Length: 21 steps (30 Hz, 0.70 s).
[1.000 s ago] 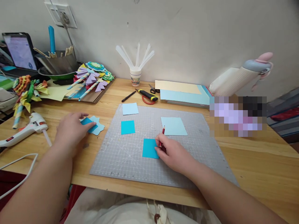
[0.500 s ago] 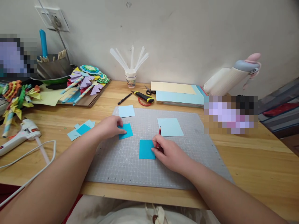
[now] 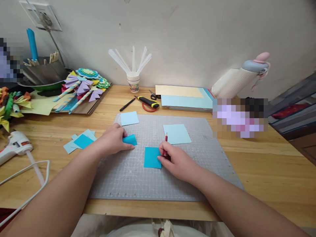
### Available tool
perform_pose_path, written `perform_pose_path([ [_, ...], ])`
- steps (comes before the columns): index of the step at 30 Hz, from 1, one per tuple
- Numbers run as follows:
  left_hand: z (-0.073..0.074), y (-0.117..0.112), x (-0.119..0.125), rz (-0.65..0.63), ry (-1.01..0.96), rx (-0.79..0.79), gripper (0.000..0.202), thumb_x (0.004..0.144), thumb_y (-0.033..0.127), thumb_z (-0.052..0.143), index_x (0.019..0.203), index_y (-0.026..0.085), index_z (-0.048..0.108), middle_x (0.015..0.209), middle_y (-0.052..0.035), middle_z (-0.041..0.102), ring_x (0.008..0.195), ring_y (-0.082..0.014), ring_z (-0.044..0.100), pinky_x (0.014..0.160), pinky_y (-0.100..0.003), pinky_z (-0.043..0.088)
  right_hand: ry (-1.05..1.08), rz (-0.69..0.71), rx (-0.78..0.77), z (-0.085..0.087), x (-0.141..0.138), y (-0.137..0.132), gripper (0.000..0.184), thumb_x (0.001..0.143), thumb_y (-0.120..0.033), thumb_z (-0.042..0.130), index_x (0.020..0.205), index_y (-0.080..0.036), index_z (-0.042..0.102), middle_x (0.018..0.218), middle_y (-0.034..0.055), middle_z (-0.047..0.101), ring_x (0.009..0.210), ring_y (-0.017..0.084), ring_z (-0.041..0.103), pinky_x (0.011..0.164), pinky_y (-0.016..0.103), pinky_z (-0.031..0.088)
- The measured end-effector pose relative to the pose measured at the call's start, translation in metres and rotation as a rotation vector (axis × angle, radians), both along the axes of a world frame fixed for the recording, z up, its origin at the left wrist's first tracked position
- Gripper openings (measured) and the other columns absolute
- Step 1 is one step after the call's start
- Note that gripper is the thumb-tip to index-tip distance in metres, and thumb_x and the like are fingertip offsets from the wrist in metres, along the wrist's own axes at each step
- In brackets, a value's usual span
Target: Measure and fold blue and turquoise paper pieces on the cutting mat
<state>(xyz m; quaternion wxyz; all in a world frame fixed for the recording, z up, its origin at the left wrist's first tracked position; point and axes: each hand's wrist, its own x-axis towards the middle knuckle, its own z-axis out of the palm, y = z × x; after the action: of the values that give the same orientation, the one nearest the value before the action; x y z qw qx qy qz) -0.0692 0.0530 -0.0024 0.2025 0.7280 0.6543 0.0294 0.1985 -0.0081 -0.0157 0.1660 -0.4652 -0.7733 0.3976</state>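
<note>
My left hand (image 3: 115,139) curls around the left side of a small bright blue paper square (image 3: 130,140), its thumb at the lower edge. Less of that square shows now, and it looks tilted. My right hand (image 3: 174,160) is closed on a red-and-black pencil (image 3: 165,146), whose tip points up and away from the paper. Its fingertips also touch the right edge of a second blue paper square (image 3: 151,158) lying flat on the grey cutting mat (image 3: 118,184). Two pale blue paper pieces, one upper left (image 3: 129,118) and one larger (image 3: 177,133), lie farther back.
Paper scraps (image 3: 84,141) and a hot glue gun (image 3: 18,144) with its cord are at left. Behind the mat are a pen (image 3: 127,104), a yellow-black cutter (image 3: 148,101), scissors (image 3: 153,95), a paper cup (image 3: 133,83) of white strips and stacked card (image 3: 185,101). Paper flowers (image 3: 84,84) lie back left.
My left thumb has come down to the small square's lower edge, and less of that square shows. The whole view has shifted slightly. My right hand keeps its hold on the pencil.
</note>
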Motion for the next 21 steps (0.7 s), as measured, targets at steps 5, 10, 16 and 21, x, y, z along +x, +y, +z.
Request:
perform_pose_path([
  [5, 0.009, -0.011, 0.011, -0.042, -0.131, -0.051, 0.035, 0.061, 0.046, 0.069, 0.079, 0.022, 0.049, 0.081, -0.0018, 0.056, 0.078, -0.0241, 0.054, 0.070, -0.036, 0.041, 0.095, 0.010, -0.015, 0.001, 0.000, -0.002, 0.014, 0.087, -0.019, 0.048, 0.081, -0.024, 0.036, 0.072, -0.0055, 0.045, 0.063, 0.012, 0.042, 0.059, 0.026, 0.032],
  [10, 0.018, -0.035, 0.035, -0.167, -0.389, -0.167, 0.032, 0.073, 0.038, 0.062, 0.098, 0.024, 0.047, 0.088, 0.0029, 0.059, 0.082, -0.0171, 0.055, 0.071, -0.028, 0.044, 0.423, 0.080, -0.036, 0.005, 0.002, -0.007, 0.017, 0.085, -0.019, 0.054, 0.080, -0.023, 0.038, 0.077, -0.0039, 0.041, 0.068, 0.012, 0.039, 0.062, 0.025, 0.035],
  [16, 0.017, -0.051, 0.054, -0.276, -0.529, -0.287, 0.034, 0.071, 0.027, 0.063, 0.102, 0.025, 0.049, 0.088, 0.0025, 0.061, 0.077, -0.0158, 0.055, 0.065, -0.026, 0.042, 0.420, -0.013, -0.161, 0.004, -0.002, -0.006, 0.015, 0.087, -0.020, 0.052, 0.082, -0.023, 0.038, 0.075, -0.0043, 0.037, 0.064, 0.011, 0.036, 0.059, 0.024, 0.034],
  [21, 0.010, -0.051, 0.057, -0.284, -0.598, -0.285, 0.037, 0.069, 0.026, 0.066, 0.103, 0.025, 0.051, 0.089, 0.0021, 0.063, 0.077, -0.0164, 0.055, 0.064, -0.027, 0.042, 0.470, -0.048, -0.152, 0.000, -0.005, -0.006, 0.017, 0.084, -0.020, 0.055, 0.081, -0.024, 0.038, 0.073, -0.0048, 0.038, 0.062, 0.011, 0.037, 0.056, 0.023, 0.034],
])
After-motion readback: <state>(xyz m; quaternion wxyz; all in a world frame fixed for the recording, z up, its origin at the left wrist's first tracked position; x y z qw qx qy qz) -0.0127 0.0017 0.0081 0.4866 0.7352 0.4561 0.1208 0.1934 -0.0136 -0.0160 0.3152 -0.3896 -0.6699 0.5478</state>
